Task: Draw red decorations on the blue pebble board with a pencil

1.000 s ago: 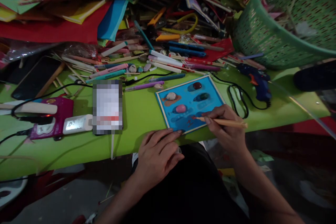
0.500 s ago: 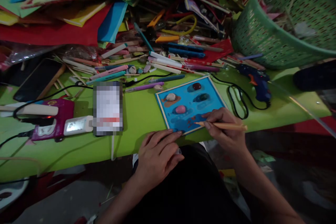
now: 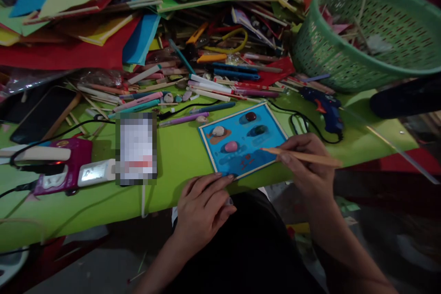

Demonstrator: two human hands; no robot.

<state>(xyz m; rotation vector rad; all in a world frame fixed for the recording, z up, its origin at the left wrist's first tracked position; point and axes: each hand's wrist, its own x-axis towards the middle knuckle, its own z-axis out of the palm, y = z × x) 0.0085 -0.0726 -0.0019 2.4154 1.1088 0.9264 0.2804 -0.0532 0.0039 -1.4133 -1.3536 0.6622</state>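
Observation:
A small blue framed board (image 3: 272,135) lies on the green table near its front edge, with several painted stones (image 3: 231,146) stuck on it and red marks near its lower edge. My left hand (image 3: 203,206) rests flat at the board's near left corner, fingers stretched out and touching the frame. My right hand (image 3: 306,165) pinches a thin pale brush (image 3: 303,156) whose tip hovers over the board's right side, above the red marks.
A blue glue gun (image 3: 325,109) with a black cord lies right of the board. A green basket (image 3: 361,32) stands at the back right. Pens, sticks and coloured sheets are piled behind. A phone (image 3: 136,147) and a magenta device (image 3: 65,165) lie left.
My right hand has lifted the brush tip off the red marks and drawn it back to the right. The view has shifted slightly. My left hand stays at the board's corner.

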